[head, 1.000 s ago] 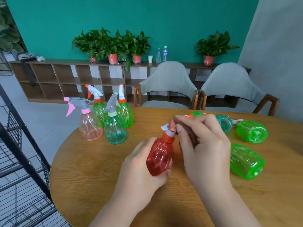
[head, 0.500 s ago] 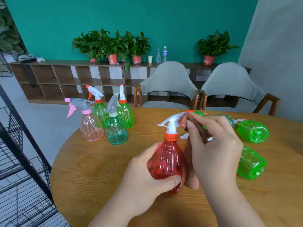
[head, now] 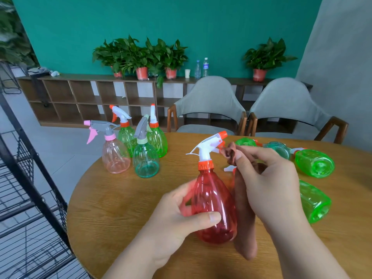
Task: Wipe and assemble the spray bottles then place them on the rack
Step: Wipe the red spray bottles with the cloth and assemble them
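Note:
A red spray bottle [head: 213, 202] with a white trigger head and orange collar stands upright near the table's front. My left hand [head: 177, 216] grips its body, thumb across the front. My right hand [head: 269, 184] pinches a brown cloth [head: 244, 218] beside the bottle; the cloth's top sits just under the nozzle. Several assembled bottles stand at the left: a pink one [head: 114, 156], a teal one [head: 145, 158] and two green ones [head: 156, 137]. Green bottle bodies [head: 314, 163] lie on their sides at the right.
The round wooden table [head: 120, 208] holds everything. A black wire rack [head: 26, 198] stands at the left, beside the table. Two grey chairs [head: 209, 105] face the far edge. A loose white spray head [head: 229, 168] lies behind the cloth. A low shelf with potted plants lines the wall.
The red bottle went from tilted to upright and came nearer. My right hand left the spray head and now holds the cloth beside the nozzle.

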